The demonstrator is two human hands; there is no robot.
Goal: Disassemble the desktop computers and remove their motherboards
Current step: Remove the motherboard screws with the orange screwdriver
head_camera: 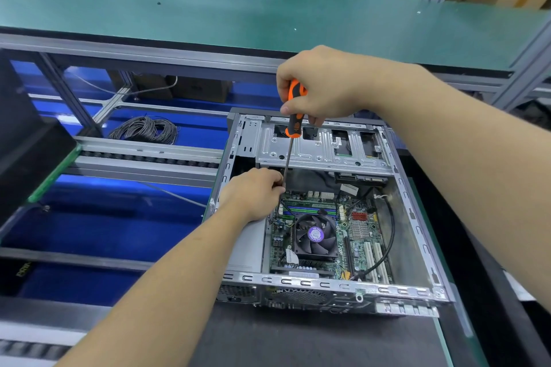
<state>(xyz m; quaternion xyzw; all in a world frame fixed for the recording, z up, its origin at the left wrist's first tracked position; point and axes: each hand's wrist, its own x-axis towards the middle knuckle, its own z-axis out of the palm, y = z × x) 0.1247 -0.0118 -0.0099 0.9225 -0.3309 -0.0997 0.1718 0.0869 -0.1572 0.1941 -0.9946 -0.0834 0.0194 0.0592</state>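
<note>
Orange-and-black screwdriver point(293, 116) clenched in right hand point(325, 85), shaft pinched low by left hand point(253, 192), tip hidden. Green motherboard point(354, 235) seated inside open computer case point(417, 217) on dark tabletop point(298, 343).

right hand point(323, 85) grips screwdriver point(292, 116) handle, upright | left hand point(253, 192) pinches shaft above motherboard point(322, 235) | open desktop case point(417, 217) on tabletop point(298, 337)

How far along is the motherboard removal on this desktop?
Done: the case lies open, side panel off. In hand: the right hand grips the screwdriver; the left hand steadies its shaft near the board's far left corner. Left: the motherboard sits inside, fan and black cable on it.
</note>
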